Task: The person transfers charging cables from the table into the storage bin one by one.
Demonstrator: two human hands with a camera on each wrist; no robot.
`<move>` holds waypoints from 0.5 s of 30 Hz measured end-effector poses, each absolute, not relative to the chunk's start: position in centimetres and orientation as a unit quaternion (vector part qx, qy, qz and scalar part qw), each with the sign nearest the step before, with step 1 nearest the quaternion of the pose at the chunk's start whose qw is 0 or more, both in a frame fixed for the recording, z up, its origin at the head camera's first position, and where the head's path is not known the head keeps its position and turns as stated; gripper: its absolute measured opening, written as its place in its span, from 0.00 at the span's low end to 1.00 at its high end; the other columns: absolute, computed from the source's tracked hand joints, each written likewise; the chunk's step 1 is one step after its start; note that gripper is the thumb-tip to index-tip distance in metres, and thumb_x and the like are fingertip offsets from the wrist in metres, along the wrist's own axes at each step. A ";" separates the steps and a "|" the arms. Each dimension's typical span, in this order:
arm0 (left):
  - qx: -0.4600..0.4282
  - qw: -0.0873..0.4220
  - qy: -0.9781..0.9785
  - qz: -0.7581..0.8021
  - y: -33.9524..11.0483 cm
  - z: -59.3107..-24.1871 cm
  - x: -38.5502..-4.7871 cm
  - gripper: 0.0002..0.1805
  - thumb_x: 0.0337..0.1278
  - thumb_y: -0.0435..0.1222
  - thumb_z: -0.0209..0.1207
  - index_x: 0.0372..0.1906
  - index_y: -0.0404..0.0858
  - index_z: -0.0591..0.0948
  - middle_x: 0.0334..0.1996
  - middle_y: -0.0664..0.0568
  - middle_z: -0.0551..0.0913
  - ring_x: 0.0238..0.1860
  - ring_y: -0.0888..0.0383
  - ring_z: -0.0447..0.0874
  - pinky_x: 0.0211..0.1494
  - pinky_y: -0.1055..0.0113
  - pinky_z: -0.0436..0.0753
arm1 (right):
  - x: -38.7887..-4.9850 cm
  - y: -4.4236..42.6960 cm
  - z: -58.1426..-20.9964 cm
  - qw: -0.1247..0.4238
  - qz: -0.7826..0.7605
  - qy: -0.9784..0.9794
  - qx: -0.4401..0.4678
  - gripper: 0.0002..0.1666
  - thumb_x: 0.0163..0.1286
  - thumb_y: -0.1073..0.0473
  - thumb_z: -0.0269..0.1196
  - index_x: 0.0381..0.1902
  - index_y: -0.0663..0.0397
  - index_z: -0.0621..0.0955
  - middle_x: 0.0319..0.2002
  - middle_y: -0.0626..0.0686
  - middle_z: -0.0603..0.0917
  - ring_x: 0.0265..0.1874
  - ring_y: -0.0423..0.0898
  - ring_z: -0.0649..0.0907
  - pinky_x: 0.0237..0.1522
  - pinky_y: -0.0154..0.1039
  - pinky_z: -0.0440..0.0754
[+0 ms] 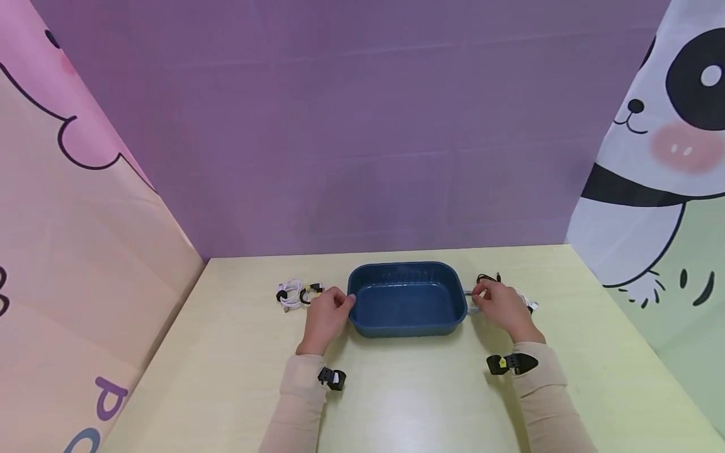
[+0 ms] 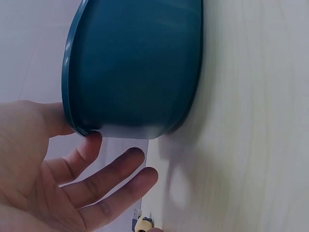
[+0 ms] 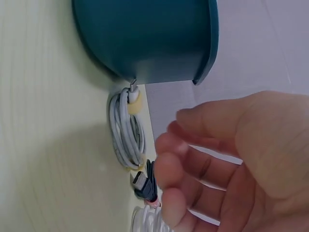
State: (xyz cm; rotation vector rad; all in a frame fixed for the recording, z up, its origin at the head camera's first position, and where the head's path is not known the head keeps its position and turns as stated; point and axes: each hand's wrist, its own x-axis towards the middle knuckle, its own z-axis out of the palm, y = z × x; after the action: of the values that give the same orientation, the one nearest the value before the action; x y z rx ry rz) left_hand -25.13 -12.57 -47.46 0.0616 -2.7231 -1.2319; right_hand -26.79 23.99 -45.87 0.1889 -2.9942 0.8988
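Observation:
A dark blue rectangular plastic bin [image 1: 408,305] stands on the table. My left hand [image 1: 325,318] pinches the rim at its left end; in the left wrist view the thumb and index finger meet at the bin's edge [image 2: 67,92], and the other fingers [image 2: 118,193] are spread below. My right hand [image 1: 504,308] hovers off the right end with fingers loosely bent, holding nothing. Near it lie a coiled grey cable [image 3: 125,135] with yellow ties, a black USB cable [image 3: 145,186] and a coiled white cable [image 1: 529,302], partly hidden by the hand.
Left of the bin lie a coiled white cable [image 1: 292,294] and a small black cable [image 1: 313,290] with a yellow tie. The pale wooden table [image 1: 408,390] meets a purple backdrop [image 1: 362,138] behind; printed cloths hang at both sides.

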 end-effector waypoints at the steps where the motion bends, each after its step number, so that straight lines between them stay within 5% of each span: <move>1: 0.020 0.076 -0.909 -0.410 -12.6 -47.5 -25.2 0.14 0.70 0.43 0.61 0.31 0.38 0.81 0.23 0.51 0.80 0.26 0.55 0.75 0.32 0.66 0.71 | -26.8 24.0 -45.9 -0.002 0.287 -0.956 0.062 0.10 0.72 0.59 0.60 0.45 0.58 0.83 0.28 0.54 0.81 0.24 0.47 0.76 0.27 0.39 0.70; 15: 0.020 0.070 -0.911 -0.406 -12.6 -47.4 -25.2 0.14 0.71 0.43 0.60 0.31 0.39 0.81 0.23 0.51 0.79 0.26 0.55 0.74 0.31 0.66 0.70 | -26.9 24.1 -47.0 -0.034 0.254 -0.961 0.100 0.08 0.67 0.62 0.62 0.43 0.59 0.84 0.32 0.56 0.84 0.29 0.48 0.80 0.33 0.43 0.75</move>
State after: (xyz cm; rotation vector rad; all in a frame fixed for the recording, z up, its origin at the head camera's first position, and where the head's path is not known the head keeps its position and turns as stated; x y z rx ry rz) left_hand -25.24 -12.59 -47.39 0.0609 -2.7424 -1.2206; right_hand -26.93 24.10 -46.98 0.3203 -3.0871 0.8169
